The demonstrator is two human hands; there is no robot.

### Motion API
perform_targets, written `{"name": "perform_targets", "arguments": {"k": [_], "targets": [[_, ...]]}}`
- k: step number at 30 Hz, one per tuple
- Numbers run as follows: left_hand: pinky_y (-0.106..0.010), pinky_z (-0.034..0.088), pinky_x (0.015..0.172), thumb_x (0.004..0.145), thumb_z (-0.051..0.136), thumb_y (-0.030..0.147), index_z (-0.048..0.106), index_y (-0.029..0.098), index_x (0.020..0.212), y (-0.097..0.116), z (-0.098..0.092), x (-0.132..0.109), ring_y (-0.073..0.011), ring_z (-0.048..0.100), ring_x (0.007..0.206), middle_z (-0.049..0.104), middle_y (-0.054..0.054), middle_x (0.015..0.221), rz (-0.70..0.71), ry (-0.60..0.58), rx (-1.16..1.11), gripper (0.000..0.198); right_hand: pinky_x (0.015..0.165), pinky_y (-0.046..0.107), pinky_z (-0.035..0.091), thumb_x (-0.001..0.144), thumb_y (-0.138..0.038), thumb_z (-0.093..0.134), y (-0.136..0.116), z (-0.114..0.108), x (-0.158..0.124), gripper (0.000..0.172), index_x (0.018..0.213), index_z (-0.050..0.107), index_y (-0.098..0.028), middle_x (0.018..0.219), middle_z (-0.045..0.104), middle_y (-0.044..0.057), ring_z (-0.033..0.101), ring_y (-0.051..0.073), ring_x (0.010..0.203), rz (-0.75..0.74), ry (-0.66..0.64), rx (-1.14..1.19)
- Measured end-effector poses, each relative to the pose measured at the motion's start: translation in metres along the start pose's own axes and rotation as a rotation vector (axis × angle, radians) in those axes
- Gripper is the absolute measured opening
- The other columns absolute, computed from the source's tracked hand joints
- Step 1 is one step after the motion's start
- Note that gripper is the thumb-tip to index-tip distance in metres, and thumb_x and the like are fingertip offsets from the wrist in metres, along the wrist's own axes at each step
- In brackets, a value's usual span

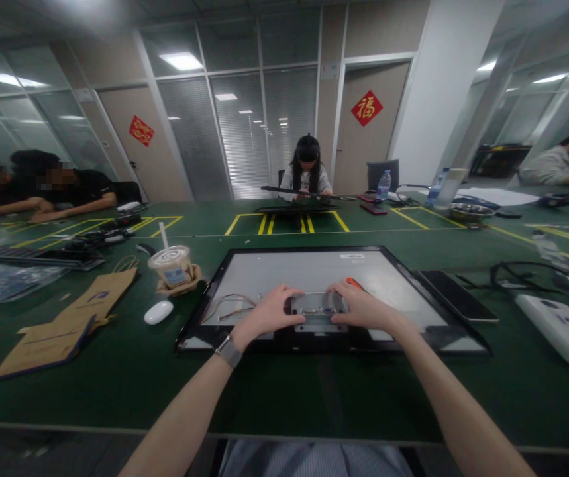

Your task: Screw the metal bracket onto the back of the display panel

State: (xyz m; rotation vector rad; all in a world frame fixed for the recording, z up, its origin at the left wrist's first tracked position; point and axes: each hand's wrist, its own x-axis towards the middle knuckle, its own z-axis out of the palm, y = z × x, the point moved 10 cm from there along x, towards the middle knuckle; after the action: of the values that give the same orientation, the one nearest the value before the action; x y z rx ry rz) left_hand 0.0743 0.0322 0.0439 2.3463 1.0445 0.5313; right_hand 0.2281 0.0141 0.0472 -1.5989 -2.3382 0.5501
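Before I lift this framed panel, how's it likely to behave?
The framed panel is broad and flat, so it may twist if lifted by one corner. Its dark rim probably keeps it fairly stiff. The thin wires on top could slide or snag.

The fingers [338, 318] partly hide the metal bracket [314, 327].

The panel [388, 278] was pale grey inside a black frame [269, 342]; left of it, the paper bag [78, 311] was brown and the mouse [158, 312] white; beyond it, yellow lines [342, 222] striped the green table [274, 397].
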Motion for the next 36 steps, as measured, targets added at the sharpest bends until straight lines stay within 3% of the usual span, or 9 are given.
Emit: {"name": "perform_targets", "arguments": {"k": [5, 11, 17, 30, 36], "targets": [[-0.032, 0.047, 0.082, 0.075, 0.068, 0.04, 0.055, 0.024, 0.123, 0.005, 0.003, 0.0, -0.0209, 0.056, 0.094, 0.052, -0.006, 0.117, 0.018, 0.004, 0.005, 0.053, 0.085, 0.034, 0.044, 0.071, -0.028, 0.069, 0.0, 0.0, -0.001, 0.048, 0.116, 0.052, -0.023, 0.112, 0.058, 0.007, 0.056, 0.027, 0.103, 0.02, 0.001, -0.003], [-0.035, 0.044, 0.093, 0.077, 0.068, 0.038, 0.057, 0.025, 0.121, 0.009, 0.007, 0.002, -0.0231, 0.055, 0.104, 0.052, -0.006, 0.119, 0.05, 0.01, 0.017, 0.048, 0.086, 0.034, 0.044, 0.071, -0.024, 0.068, 0.003, 0.004, 0.002, 0.047, 0.116, 0.054, -0.024, 0.113, 0.06, 0.007, 0.056, 0.026, 0.103, 0.027, -0.013, -0.025], [-0.035, 0.038, 0.103, 0.077, 0.068, 0.026, 0.056, 0.025, 0.123, 0.013, 0.01, 0.004, -0.0224, 0.052, 0.114, 0.05, -0.006, 0.125, 0.099, -0.018, -0.062, 0.048, 0.078, 0.034, 0.046, 0.071, -0.03, 0.069, 0.009, 0.003, 0.002, 0.046, 0.115, 0.055, -0.026, 0.106, 0.064, 0.006, 0.06, 0.027, 0.098, 0.071, 0.012, -0.082], [-0.037, 0.036, 0.106, 0.084, 0.06, 0.028, 0.054, 0.03, 0.125, 0.017, 0.015, 0.0, -0.0236, 0.05, 0.118, 0.044, -0.004, 0.133, 0.093, -0.09, -0.021, 0.041, 0.073, 0.036, 0.045, 0.074, -0.038, 0.068, -0.001, -0.005, -0.003, 0.043, 0.114, 0.057, -0.025, 0.099, 0.065, 0.008, 0.063, 0.029, 0.089, 0.085, 0.045, -0.215], [-0.037, 0.036, 0.106, 0.086, 0.058, 0.029, 0.052, 0.031, 0.127, 0.021, 0.013, -0.003, -0.0241, 0.049, 0.119, 0.042, -0.004, 0.136, 0.093, -0.098, 0.006, 0.041, 0.074, 0.035, 0.046, 0.072, -0.041, 0.07, 0.002, -0.005, -0.003, 0.045, 0.112, 0.058, -0.026, 0.102, 0.066, 0.007, 0.063, 0.028, 0.09, 0.076, 0.044, -0.169]]}}
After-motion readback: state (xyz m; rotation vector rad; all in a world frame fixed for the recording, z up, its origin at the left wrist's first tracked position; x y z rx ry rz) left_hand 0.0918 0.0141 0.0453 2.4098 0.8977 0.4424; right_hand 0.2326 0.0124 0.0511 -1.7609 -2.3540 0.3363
